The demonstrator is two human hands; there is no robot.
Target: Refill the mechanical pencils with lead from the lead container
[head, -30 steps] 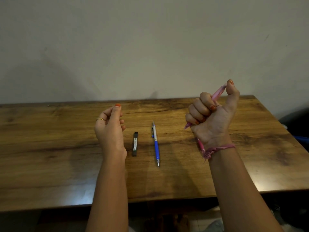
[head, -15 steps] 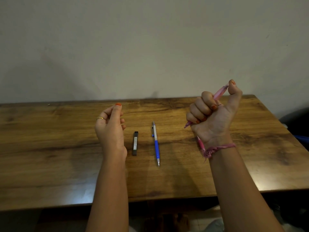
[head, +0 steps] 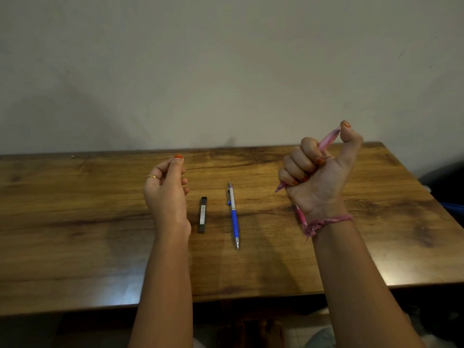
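My right hand (head: pixel 319 182) is raised above the wooden table (head: pixel 75 222) and grips a pink mechanical pencil (head: pixel 327 140) in its fist. The thumb lies bent over the pencil's top end, and the tip pokes out below the little finger. My left hand (head: pixel 165 194) is held up with loosely curled fingers, and I see nothing in it. A black lead container (head: pixel 203 214) lies on the table just right of that hand. A blue and white mechanical pencil (head: pixel 233 212) lies beside the container, tip toward me. Another pink pencil (head: pixel 300 216) lies partly hidden behind my right wrist.
A plain wall stands right behind the table's far edge. A dark object (head: pixel 444 187) sits off the table's right side. The table's near edge runs just below my forearms.
My right thumb has bent down onto the pink pencil's top end. The left hand and the things on the table have stayed put.
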